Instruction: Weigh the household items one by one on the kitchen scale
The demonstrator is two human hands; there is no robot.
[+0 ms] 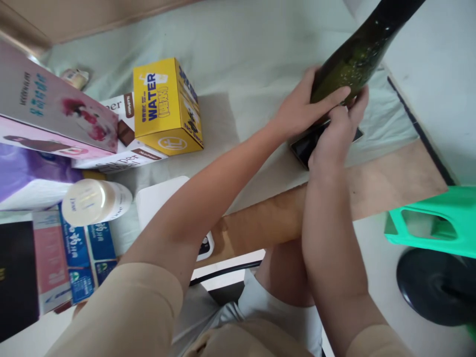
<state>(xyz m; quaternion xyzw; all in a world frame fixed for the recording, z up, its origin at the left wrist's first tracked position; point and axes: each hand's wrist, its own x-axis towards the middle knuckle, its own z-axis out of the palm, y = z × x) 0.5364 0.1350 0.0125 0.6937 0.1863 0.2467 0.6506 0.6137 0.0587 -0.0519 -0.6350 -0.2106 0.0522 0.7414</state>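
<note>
both hands point(323, 119) grip the dark bottle point(357, 54) near the table edge point(416, 124).

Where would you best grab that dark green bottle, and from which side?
Probably around its wide lower body, where the left hand and right hand already clasp the dark green bottle. It tilts away to the upper right, neck out of frame, so come from the near side, fingers wrapping the round body.

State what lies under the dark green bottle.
Under the green bottle shows a flat black object on the pale cloth. Both hands cover the bottle's base and most of that object.
</note>
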